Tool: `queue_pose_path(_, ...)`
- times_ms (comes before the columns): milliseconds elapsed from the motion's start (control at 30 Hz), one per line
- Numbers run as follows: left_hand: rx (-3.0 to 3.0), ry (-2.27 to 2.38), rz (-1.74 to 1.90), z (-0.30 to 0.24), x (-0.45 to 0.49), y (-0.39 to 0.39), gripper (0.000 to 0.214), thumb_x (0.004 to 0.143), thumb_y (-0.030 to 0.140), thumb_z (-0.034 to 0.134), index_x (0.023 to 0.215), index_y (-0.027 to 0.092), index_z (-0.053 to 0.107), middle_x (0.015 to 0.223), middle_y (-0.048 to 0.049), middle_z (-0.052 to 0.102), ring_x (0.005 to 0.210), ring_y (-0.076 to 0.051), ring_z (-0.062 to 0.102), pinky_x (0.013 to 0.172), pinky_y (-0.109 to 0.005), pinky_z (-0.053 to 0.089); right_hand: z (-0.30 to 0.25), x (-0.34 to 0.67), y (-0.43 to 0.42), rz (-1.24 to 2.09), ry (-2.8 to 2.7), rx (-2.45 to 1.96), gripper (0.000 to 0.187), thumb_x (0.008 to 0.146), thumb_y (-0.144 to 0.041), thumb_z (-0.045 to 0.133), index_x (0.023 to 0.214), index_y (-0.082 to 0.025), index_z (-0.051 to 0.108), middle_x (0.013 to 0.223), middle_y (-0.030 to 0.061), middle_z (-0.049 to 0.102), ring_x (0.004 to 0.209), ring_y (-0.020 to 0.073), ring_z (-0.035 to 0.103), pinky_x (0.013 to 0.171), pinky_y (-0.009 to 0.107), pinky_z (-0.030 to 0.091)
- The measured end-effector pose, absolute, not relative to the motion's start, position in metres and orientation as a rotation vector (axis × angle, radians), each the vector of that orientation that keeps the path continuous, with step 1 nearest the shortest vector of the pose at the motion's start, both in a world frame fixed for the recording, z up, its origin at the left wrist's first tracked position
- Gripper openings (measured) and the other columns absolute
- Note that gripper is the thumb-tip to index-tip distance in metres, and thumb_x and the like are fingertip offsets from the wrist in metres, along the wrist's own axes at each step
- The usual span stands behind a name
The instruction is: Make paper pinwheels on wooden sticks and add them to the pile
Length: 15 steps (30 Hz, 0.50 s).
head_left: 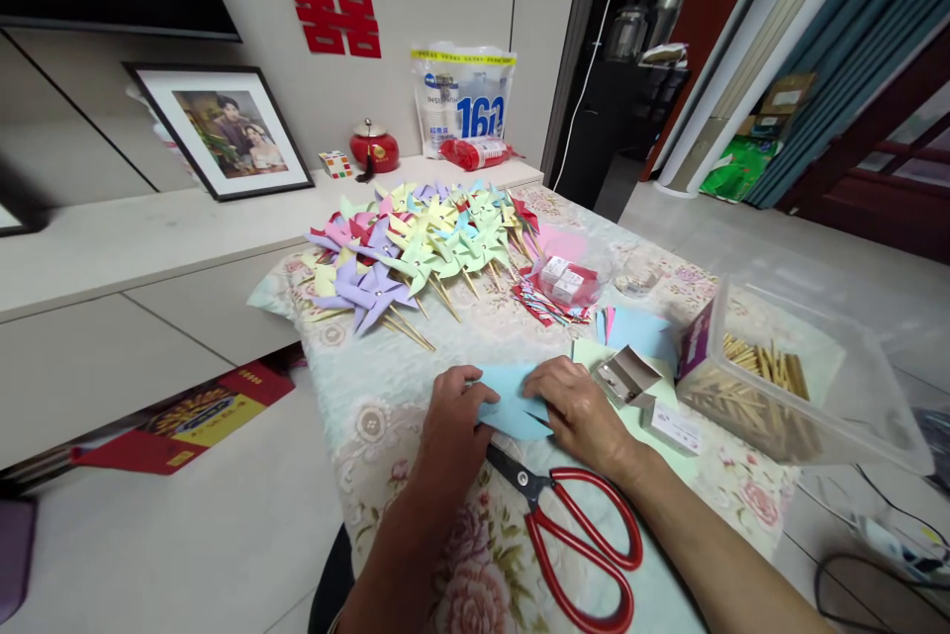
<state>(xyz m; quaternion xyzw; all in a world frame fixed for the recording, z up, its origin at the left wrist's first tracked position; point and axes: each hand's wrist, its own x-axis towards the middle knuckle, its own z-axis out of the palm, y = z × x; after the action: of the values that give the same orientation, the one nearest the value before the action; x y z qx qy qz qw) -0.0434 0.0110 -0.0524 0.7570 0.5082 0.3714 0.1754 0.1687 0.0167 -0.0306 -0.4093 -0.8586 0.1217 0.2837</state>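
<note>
Between my two hands is a piece of light blue paper (pixel 512 407), with slits cut in from its right side. My left hand (pixel 461 411) is closed on its left edge, thumb and fingers pressed to the paper. On the right edge, my right hand (pixel 575 407) grips it with bent fingers. Scissors with red handles (pixel 586 545) lie just below the paper, their dark blades pointing toward my left wrist. Beyond my hands lies a heap of paper pinwheels (pixel 430 238) on wooden sticks, in purple, green, yellow, pink and red.
At the right stands a clear plastic bin (pixel 838 357) holding many wooden sticks (pixel 772 377). An opened small box (pixel 623 377) and a closed white box (pixel 672 426) sit near my right forearm. A red-tinted plastic bag (pixel 575 283) and blue paper sheets (pixel 642 332) lie farther back.
</note>
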Motion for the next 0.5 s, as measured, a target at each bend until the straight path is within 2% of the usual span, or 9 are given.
queue_pose_path(167,2.133,1.452,1.012,-0.051,-0.043,0.01,0.033,0.064,-0.002,0.061,0.09,0.017,0.068,0.114,-0.0113,0.057,0.107,-0.03,0.055,0.091,-0.048,0.051,-0.03,0.168,0.017,0.421,-2.36,-1.137,0.034,0.08,0.001,0.057,0.105,-0.02,0.066,0.104,0.0079,0.068,0.099,0.0251,0.055,0.084,0.04,0.042)
queue_pose_path(300,2.125,1.479,1.008,-0.049,-0.043,0.01,0.026,0.068,0.0,0.063,0.084,0.018,0.068,0.112,-0.0102,0.058,0.106,-0.028,0.056,0.089,-0.045,0.051,-0.029,0.168,0.018,0.453,-2.361,-1.153,0.03,0.086,-0.002,0.056,0.108,-0.02,0.066,0.106,0.0079,0.067,0.101,0.0253,0.055,0.085,0.04,0.042)
queue_pose_path(433,2.161,1.497,1.037,-0.05,-0.04,0.01,0.016,0.074,0.004,0.067,0.081,0.019,0.068,0.109,-0.0093,0.06,0.103,-0.026,0.057,0.087,-0.042,0.05,-0.024,0.17,0.015,0.457,-2.395,-1.138,0.024,0.09,-0.016,0.064,0.113,-0.021,0.065,0.107,0.0083,0.067,0.101,0.0258,0.055,0.086,0.041,0.041)
queue_pose_path(500,2.202,1.514,1.041,-0.049,-0.037,0.01,0.013,0.076,0.006,0.067,0.08,0.018,0.067,0.107,-0.0089,0.061,0.102,-0.026,0.056,0.087,-0.042,0.049,-0.02,0.17,0.012,0.444,-2.42,-1.142,0.029,0.088,-0.026,0.07,0.116,-0.02,0.064,0.11,0.0091,0.066,0.102,0.0269,0.054,0.087,0.042,0.04)
